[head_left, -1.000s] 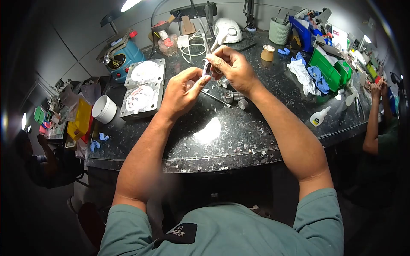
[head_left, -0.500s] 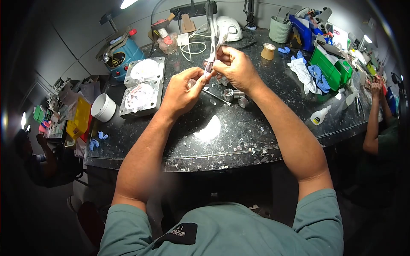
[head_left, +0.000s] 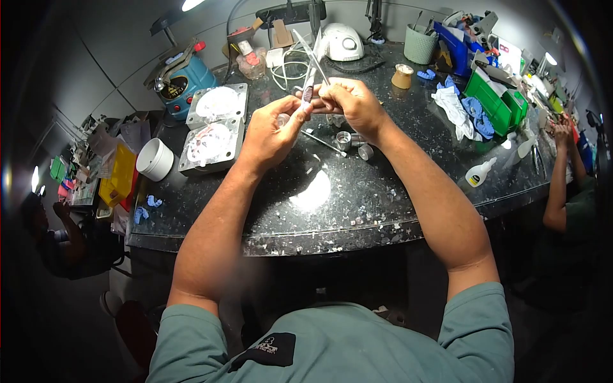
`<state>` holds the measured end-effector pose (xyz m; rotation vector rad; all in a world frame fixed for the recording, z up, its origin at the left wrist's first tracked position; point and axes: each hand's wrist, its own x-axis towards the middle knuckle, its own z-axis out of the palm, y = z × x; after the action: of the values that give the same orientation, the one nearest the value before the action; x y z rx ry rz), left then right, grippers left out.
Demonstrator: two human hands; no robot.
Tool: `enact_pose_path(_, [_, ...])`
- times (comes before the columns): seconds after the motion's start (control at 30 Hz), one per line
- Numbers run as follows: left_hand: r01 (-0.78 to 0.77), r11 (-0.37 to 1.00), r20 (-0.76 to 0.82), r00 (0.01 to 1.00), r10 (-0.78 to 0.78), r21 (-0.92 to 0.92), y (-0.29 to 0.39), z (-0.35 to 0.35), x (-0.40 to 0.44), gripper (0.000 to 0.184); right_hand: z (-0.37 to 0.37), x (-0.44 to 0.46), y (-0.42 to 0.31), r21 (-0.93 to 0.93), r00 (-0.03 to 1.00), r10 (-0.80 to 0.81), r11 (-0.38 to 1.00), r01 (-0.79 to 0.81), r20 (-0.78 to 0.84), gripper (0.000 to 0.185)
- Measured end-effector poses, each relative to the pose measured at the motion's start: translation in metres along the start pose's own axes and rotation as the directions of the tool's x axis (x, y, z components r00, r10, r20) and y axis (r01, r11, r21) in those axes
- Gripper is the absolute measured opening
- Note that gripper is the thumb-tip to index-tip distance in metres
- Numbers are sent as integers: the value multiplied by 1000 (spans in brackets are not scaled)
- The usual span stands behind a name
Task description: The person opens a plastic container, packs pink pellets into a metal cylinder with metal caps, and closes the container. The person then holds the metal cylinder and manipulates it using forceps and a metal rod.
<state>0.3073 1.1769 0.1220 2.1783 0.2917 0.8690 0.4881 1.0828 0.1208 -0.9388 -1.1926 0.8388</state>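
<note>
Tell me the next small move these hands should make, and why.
Perhaps firm the pinch of the left hand on the dark ribbed piece: it is gripped near its lower end, while the right hand holds a slim pale tool close by.

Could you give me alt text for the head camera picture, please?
Left hand and right hand hold slender tools above a speckled black table. A white cup sits at picture left, a green bin at right.

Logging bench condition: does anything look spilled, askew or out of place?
Yes: pale crumbs are scattered over the black bench, many near its front edge, looking like uncleared debris. The white tub appears to lean, perhaps only from lens distortion.
</note>
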Motion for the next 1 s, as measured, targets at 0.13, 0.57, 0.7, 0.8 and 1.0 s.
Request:
enact_pose_path(0.13, [51, 994, 33, 998, -48, -93, 0, -3, 0, 23, 1, 1, -9, 129, 998, -54, 990, 51, 19, 29])
enact_pose_path(0.57, [144, 965, 191, 976, -103, -217, 3, -9, -2, 28, -28, 9, -23, 154, 873, -165, 953, 261, -459, 22])
enact_pose_path(0.7, [86, 977, 106, 992, -66, -193, 7, -6, -3, 26, -44, 11, -18, -42, 838, -236, 968, 248, -491, 16])
enact_pose_path(0.8, [26, 980, 19, 1000, -22, -196, 4, -5, 0, 25, -34, 10, -16, 164, 889, -151, 956, 243, -432, 27])
enact_pose_path(1.0, [2, 971, -104, 994, -28, -239, 4, -3, 0, 25, 6, 0, -13, 116, 865, -110, 975, 190, -490, 22])
